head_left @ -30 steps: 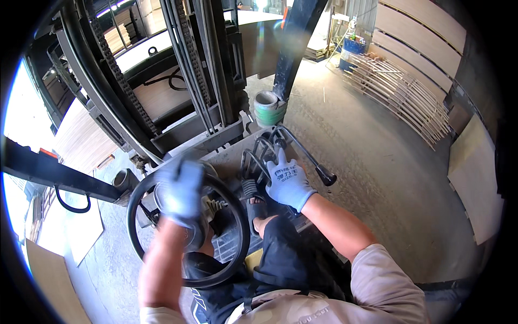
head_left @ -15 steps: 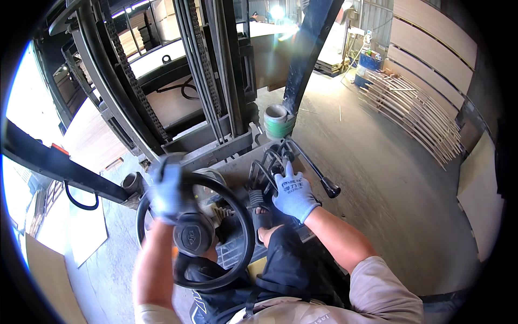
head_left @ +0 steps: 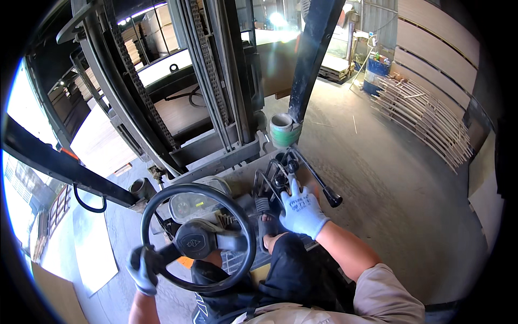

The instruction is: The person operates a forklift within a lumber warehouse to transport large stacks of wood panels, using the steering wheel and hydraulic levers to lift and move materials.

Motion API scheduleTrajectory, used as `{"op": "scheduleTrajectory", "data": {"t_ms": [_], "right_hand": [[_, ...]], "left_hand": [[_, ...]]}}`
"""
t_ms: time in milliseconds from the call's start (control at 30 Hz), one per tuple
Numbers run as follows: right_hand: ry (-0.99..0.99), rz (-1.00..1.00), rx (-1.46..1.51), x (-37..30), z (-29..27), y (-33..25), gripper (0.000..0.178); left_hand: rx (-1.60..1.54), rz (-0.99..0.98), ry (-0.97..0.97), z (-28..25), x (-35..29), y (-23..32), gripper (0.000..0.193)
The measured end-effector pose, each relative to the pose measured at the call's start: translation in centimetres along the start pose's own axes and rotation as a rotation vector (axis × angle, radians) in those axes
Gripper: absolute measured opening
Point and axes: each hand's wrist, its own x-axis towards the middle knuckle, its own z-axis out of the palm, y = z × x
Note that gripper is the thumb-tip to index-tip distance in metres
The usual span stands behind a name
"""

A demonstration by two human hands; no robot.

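My left hand (head_left: 142,271), in a pale glove with dark fingertips, is closed round a black knob at the left rim of the steering wheel (head_left: 250,229). The forklift's black control levers (head_left: 280,180) stand to the right of the wheel. Over them reaches my right hand (head_left: 303,211), gloved, palm down with fingers stretched apart; its fingertips touch the lever knobs and are partly hidden among them. A longer lever with a black grip (head_left: 332,197) slants out to the right of that hand. My sandalled foot (head_left: 264,216) rests below the levers.
The forklift mast (head_left: 216,81) with chains and hoses rises ahead, with large wood sheets (head_left: 178,110) beyond it. A taped cup holder (head_left: 284,132) sits by the right post (head_left: 315,59). Bundled wooden strips (head_left: 423,116), a blue drum (head_left: 376,73) and leaning boards (head_left: 437,46) stand at right.
My left hand has swung from the wheel's upper left to its lower left, turning the wheel with it. My right hand stays at the levers. The surroundings have shifted slightly in view.
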Motion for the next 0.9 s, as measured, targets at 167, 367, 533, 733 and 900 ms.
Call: {"op": "scheduleTrajectory", "data": {"t_ms": [167, 367, 533, 733, 900], "right_hand": [[0.004, -0.187, 0.034, -4.9, 0.2, 0.5, 0.071], [0.081, -0.368, 0.078, -8.1, 1.1, 0.5, 0.08], [0.356, -0.238, 0.184, -10.1, 3.7, -2.8, 0.076], [0.628, -0.12, 0.244, -11.5, 7.3, -9.1, 0.058], [0.663, -0.032, 0.256, -13.7, 8.2, -13.1, 0.051]], "left_hand": [[-0.002, 0.085, 0.048, 0.0, 6.7, 0.7, 0.021], [-0.16, 0.173, -0.023, 0.1, 9.6, 0.7, 0.023], [-0.134, 0.207, 0.009, -3.7, 7.1, -2.0, 0.022], [-0.11, 0.156, -0.022, -12.3, -0.7, -7.9, 0.019], [0.202, 0.538, -0.409, -12.6, -9.8, -12.1, 0.019]]}}
